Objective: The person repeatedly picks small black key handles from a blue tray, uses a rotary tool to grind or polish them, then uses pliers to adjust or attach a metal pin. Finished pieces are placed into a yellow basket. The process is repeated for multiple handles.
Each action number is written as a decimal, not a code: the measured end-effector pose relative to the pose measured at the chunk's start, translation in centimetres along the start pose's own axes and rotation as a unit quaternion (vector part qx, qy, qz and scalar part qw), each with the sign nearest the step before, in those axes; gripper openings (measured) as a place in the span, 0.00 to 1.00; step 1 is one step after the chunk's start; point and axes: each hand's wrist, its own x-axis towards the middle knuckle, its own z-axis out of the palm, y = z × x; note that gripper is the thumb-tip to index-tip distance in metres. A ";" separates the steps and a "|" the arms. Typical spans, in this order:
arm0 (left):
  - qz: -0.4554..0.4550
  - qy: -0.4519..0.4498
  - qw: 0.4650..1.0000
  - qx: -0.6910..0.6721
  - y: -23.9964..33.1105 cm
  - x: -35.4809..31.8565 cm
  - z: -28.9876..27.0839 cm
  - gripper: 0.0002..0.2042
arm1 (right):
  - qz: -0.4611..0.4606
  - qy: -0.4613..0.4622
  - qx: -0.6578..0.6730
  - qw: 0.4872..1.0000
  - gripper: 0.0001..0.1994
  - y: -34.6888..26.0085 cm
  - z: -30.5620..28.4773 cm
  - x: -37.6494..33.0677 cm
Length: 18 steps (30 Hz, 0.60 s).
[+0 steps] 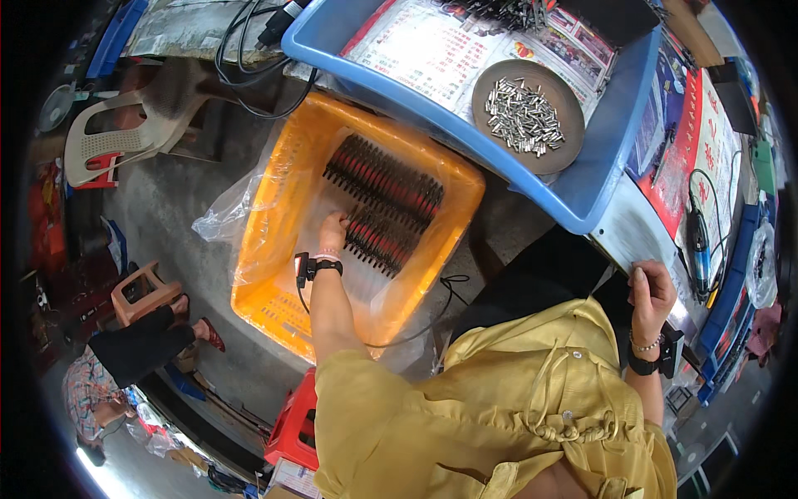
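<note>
My left hand point(334, 230) reaches down into an orange plastic crate point(274, 200) lined with clear plastic. Its fingers are closed at the left end of the lower row of dark metal tools point(381, 241) with red parts; what they pinch is too small to make out. A second, longer row of the same tools point(386, 183) lies just beyond it, packed side by side. My right hand point(651, 291) is by the workbench edge point(640, 220), its fingers curled with nothing visible in them. Both wrists wear black bands.
A blue tray point(449, 121) on the bench holds printed paper, a round dish point(485, 108) of small metal pins point(524, 116) and a heap of dark metal parts point(507, 10). A corded blue-and-black tool point(699, 245) lies right. Left are a beige chair point(112, 137), stools and another person point(108, 382).
</note>
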 end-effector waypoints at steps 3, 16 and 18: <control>-0.008 0.012 1.000 -0.018 -0.2 0.0 0.0 0.09 | -0.018 -0.004 -0.001 1.000 0.05 0.2 0.1 0.0; 0.046 0.076 0.996 -0.007 0.6 0.2 0.4 0.06 | -0.029 0.037 -0.055 0.997 0.04 0.0 0.6 0.0; 0.052 0.103 0.993 0.021 0.9 0.0 0.3 0.06 | -0.033 0.042 -0.064 0.997 0.04 0.2 0.6 0.0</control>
